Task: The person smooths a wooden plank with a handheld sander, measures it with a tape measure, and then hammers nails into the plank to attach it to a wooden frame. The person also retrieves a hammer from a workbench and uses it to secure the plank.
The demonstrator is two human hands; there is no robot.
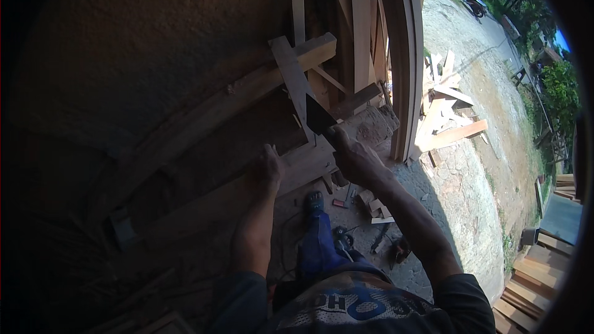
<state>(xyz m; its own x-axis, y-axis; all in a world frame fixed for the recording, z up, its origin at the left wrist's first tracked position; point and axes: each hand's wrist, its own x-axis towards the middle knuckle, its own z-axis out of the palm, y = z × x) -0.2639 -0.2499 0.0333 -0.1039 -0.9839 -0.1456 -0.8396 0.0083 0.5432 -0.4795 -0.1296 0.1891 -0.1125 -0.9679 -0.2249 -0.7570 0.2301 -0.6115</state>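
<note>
My right hand (352, 156) is closed round the handle of a dark, broad-bladed hand tool (320, 117); whether it is a saw or a large knife I cannot tell. The blade lies against the edge of a pale wooden board (289, 73), which crosses two long beams. My left hand (270, 166) is beside the near beam (309, 164), left of the board's near end. Its fingers point up, loosely bent and a little apart, with nothing visible in them. A thin upright nail-like piece (315, 140) shows by the blade. The far beam (318, 51) runs under the board's far end.
Tall planks (360, 31) and a curved wooden frame (408, 68) stand beyond the beams. Wood offcuts (375, 206) and a small red object (339, 203) lie near my feet. Sunlit scrap wood (448, 111) is heaped outside at right. Stacked boards (526, 284) fill the lower right.
</note>
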